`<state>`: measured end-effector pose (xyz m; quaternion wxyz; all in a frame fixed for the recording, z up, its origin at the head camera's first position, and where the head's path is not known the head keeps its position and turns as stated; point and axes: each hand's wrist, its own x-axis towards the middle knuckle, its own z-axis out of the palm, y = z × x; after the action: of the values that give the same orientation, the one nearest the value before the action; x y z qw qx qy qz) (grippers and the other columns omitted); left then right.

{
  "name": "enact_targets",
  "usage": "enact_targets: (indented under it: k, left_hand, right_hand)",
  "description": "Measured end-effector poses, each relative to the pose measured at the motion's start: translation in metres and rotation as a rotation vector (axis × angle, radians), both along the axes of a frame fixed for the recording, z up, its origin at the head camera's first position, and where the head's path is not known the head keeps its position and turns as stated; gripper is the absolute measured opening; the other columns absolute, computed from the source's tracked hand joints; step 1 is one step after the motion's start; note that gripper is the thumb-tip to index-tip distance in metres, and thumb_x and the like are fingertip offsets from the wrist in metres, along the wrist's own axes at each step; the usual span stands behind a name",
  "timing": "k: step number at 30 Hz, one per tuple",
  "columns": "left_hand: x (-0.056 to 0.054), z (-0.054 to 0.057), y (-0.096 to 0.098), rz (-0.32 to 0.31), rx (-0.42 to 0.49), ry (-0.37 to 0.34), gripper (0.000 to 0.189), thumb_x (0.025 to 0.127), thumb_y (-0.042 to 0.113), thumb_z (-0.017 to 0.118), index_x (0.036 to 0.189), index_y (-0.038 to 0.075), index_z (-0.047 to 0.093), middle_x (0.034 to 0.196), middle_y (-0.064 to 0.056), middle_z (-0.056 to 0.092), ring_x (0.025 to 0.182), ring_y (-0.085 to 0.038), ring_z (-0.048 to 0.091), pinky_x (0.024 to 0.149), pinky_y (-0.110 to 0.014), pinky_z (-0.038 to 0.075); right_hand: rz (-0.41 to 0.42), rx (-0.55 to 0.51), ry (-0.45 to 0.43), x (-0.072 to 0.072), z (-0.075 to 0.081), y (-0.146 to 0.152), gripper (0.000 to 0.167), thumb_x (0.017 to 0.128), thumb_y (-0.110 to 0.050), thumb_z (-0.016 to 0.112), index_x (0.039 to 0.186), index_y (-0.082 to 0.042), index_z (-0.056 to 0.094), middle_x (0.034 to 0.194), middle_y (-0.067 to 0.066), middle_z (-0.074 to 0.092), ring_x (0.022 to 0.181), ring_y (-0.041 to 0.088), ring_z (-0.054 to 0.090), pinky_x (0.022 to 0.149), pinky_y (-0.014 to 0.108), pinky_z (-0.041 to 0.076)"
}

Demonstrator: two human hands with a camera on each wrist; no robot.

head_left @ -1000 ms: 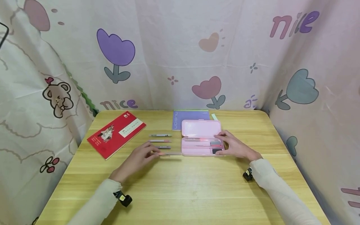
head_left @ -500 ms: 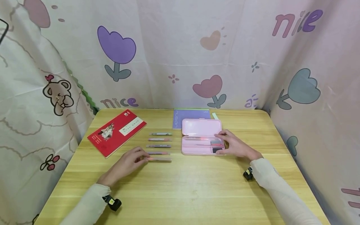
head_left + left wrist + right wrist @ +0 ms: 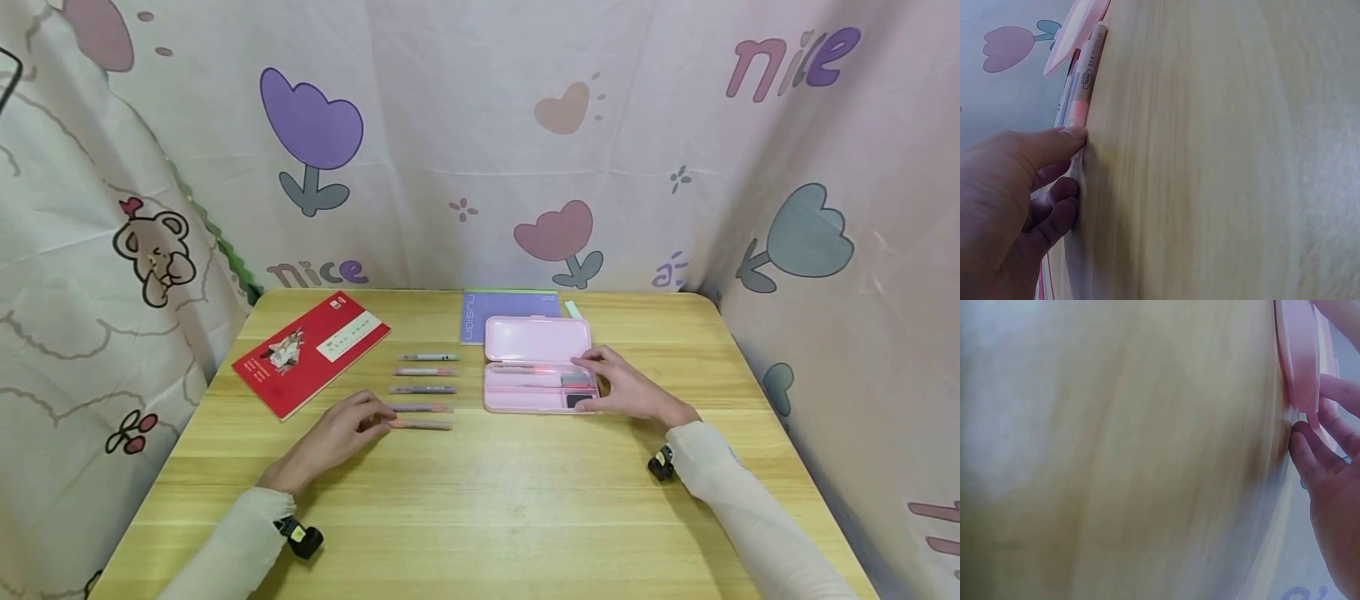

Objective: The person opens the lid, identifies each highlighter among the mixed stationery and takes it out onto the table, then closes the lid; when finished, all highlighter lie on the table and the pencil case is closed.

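My left hand (image 3: 341, 437) pinches the near-left end of a peach-tinted pen (image 3: 427, 425) between thumb and fingertips. In the left wrist view this pen (image 3: 1089, 65) lies along the wood, its pinkish band just past the thumb. Above it in the head view are several more pens, including a purple-grey pen (image 3: 423, 390) and a pale green pen (image 3: 429, 357), laid roughly parallel. My right hand (image 3: 626, 387) grips the right end of a pink pencil case (image 3: 521, 402), whose lid stands open. Inside are a pen (image 3: 517, 369), a grey-and-red eraser-like block (image 3: 576, 381) and a dark square piece (image 3: 579, 402).
A red notebook (image 3: 300, 367) lies slanted at the left. Behind the case is a purple notebook (image 3: 480, 321), partly covered by the lid, with a small pale strip (image 3: 573, 309) beside it. A printed curtain (image 3: 450, 125) hangs around the wooden table (image 3: 510, 517).
My left hand has moved left and toward me, bringing the peach-tinted pen from beside the case down to the near end of the row. My right hand has stayed on the case.
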<state>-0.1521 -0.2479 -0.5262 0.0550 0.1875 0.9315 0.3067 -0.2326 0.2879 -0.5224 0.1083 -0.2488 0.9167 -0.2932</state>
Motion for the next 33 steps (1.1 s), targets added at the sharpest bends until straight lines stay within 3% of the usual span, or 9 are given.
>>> enact_targets:
  k: [16,33]
  left_hand:
    - [-0.0008,-0.001,0.0,0.021,0.006,-0.031,0.022,0.1,0.023,0.081,0.121,0.028,0.08,0.108,0.011,0.066,0.09,-0.01,0.056,0.079,-0.024,0.052]
    - [-0.0018,-0.0009,0.0015,0.009,-0.011,0.033,0.023,0.099,0.024,0.083,0.121,0.026,0.08,0.111,0.012,0.066,0.094,-0.009,0.058,0.082,-0.026,0.055]
  right_hand:
    - [0.004,-0.007,0.011,0.0001,-0.0006,0.001,0.097,0.087,-0.056,0.09,0.162,-0.009,0.051,0.157,0.011,0.045,0.144,0.032,0.043,0.126,0.062,0.036]
    - [0.004,-0.004,0.009,0.001,0.0005,0.0008,0.097,0.087,-0.057,0.089,0.162,-0.01,0.051,0.158,0.011,0.045,0.145,0.033,0.043,0.125,0.063,0.037]
